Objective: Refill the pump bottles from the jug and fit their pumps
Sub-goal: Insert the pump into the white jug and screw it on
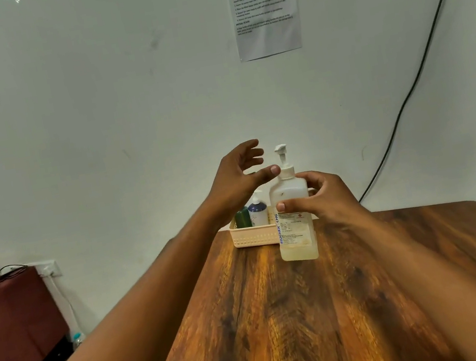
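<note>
A clear pump bottle (296, 233) with pale liquid in its lower part and a white pump (283, 159) on top is held just above the wooden table (286, 315). My right hand (326, 199) grips its body, thumb across the label. My left hand (239, 177) hovers spread to the left of the pump, thumb tip close to the pump collar, holding nothing. Behind stands a cream basket (251, 236) with a green bottle (242, 217) and a dark blue pump bottle (257, 210) in it. No jug is in view.
A white wall rises right behind the table's far edge, with a printed sheet (263, 4) and a black cable (420, 65) on it. To the left, lower down, sits a red seat (8, 329) beside a white socket strip (46, 271).
</note>
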